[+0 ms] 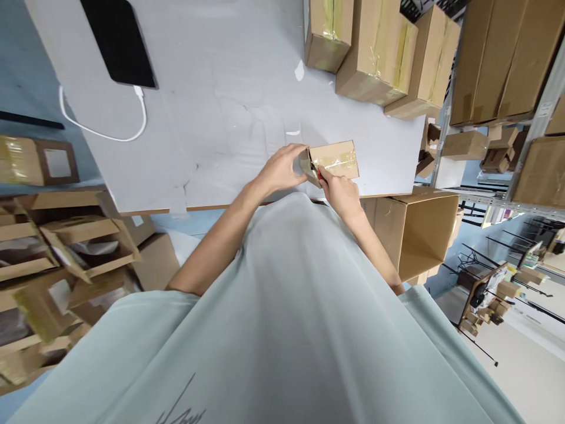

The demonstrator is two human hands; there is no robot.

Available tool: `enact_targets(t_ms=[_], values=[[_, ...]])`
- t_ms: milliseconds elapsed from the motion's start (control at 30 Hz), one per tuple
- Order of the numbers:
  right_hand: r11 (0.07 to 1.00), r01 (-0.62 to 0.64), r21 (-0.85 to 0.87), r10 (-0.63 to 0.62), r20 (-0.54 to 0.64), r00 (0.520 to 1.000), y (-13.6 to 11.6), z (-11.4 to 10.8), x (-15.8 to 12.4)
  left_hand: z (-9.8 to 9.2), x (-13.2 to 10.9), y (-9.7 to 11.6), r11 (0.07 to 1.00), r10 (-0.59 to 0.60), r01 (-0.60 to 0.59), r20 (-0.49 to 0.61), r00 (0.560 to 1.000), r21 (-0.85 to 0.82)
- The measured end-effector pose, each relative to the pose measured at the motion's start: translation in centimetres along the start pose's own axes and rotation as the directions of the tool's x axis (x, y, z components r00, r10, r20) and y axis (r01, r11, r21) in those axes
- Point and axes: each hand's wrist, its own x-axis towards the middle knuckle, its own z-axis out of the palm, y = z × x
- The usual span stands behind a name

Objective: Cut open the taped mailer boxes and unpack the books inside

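A small cardboard box [334,156] with clear yellowish tape lies near the front edge of the white table. At its left end a flap stands partly raised, with a dark gap beside it. My left hand [282,169] grips that end, fingers at the far side and thumb at the near side. Closed in my right hand [342,193] is a small red box cutter [320,174], mostly covered by the fingers. Its tip is at the gap by the flap; the blade cannot be made out.
Several taped boxes [375,53] stand at the table's back right. A black phone [119,41] with a white cable [121,139] lies back left. Opened cartons [83,247] are piled on the left. An open carton [426,235] and loaded shelves [498,65] are on the right.
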Motion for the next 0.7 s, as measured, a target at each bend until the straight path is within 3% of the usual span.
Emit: enact_targets(t_ms=[100,233,400,567,700], values=[[0.999,0.027,0.034,-0.027,-0.004,1.000,0.7,-0.1,0.0,-0.2,1.5,0.3,0.995,-0.038,0.034,-0.042,0.998,-0.095],[1.000,-0.001,0.021,0.001,0.007,1.000,1.4,0.3,-1.3,0.8,2.9,0.8,0.994,-0.069,0.058,-0.112,0.991,-0.097],[1.000,0.005,-0.002,-0.005,0.047,0.999,1.6,0.6,-1.4,1.9,2.2,0.9,0.986,-0.119,0.099,-0.156,0.981,-0.131],[0.998,0.049,-0.034,-0.047,0.048,0.998,1.0,1.1,-0.1,1.8,1.9,1.0,0.988,-0.137,0.121,-0.181,0.974,-0.100],[0.997,0.053,-0.048,-0.048,0.109,0.993,1.1,1.5,-1.1,1.8,2.1,1.3,0.987,-0.146,0.130,-0.186,0.972,-0.097]])
